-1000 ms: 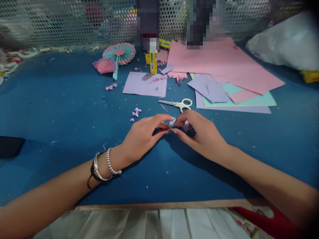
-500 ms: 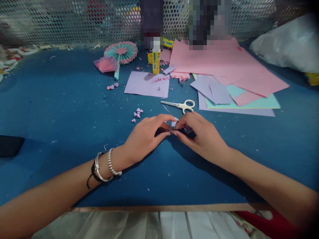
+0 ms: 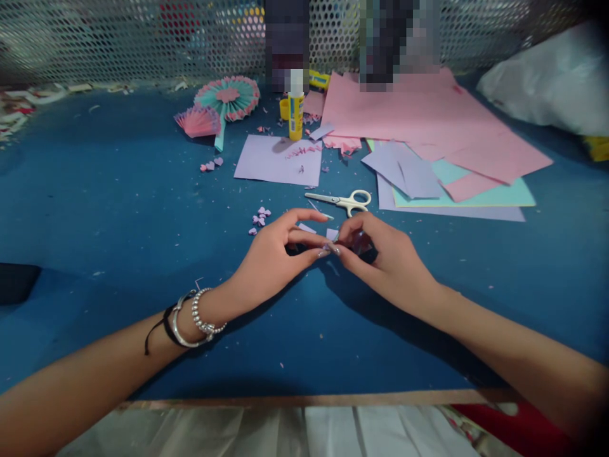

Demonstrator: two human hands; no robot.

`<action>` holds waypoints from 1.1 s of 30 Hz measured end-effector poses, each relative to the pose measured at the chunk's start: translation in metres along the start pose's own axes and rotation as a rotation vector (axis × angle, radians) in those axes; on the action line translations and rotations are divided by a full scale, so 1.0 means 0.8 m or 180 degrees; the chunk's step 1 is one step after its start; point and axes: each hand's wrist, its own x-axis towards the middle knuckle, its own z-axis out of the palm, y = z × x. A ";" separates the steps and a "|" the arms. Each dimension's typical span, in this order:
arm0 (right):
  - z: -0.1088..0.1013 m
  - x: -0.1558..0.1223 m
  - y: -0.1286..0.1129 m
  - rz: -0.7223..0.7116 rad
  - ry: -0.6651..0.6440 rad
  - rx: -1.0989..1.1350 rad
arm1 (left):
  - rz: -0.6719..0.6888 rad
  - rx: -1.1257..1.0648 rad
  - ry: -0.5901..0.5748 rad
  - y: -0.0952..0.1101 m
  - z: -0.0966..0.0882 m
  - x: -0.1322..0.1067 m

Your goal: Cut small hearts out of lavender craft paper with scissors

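Observation:
My left hand (image 3: 273, 260) and my right hand (image 3: 387, 263) meet fingertip to fingertip over the table's middle. Between their thumbs and fingers is a tiny piece of purple paper (image 3: 327, 248), mostly hidden by the fingertips. The left index finger is lifted away from it, while the other fingers stay pinched. Just beyond the hands lie small lilac paper scraps (image 3: 332, 234) and white-handled scissors (image 3: 340, 200) with the blades pointing left. Several little lilac paper hearts (image 3: 259, 218) rest left of the scissors.
A yellow glue stick (image 3: 295, 117) stands upright at the edge of a lilac sheet (image 3: 266, 158). Pleated paper rosettes (image 3: 228, 96) lie at the back left. Pink, mint and lilac sheets (image 3: 404, 111) cover the back right. A dark flat object (image 3: 18, 283) sits at the far left.
My left index finger has lifted off the paper piece and straightened, uncovering a lilac scrap behind it. The left wrist has shifted slightly left. The right hand keeps nearly the same pinch.

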 end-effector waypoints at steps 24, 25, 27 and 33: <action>-0.007 0.002 0.019 -0.1232 0.0073 -0.1077 | -0.0370 -0.0779 0.0006 0.000 -0.016 0.004; -0.008 0.003 0.020 -0.1253 0.0051 -0.1173 | -0.0433 -0.0832 -0.0054 0.001 -0.018 0.004; -0.009 0.003 0.018 -0.1345 0.0020 -0.1237 | -0.0535 -0.0889 -0.0108 0.002 -0.021 0.004; -0.014 0.003 0.011 -0.1286 0.0316 -0.0749 | -0.0443 -0.0921 -0.0138 -0.001 -0.023 0.004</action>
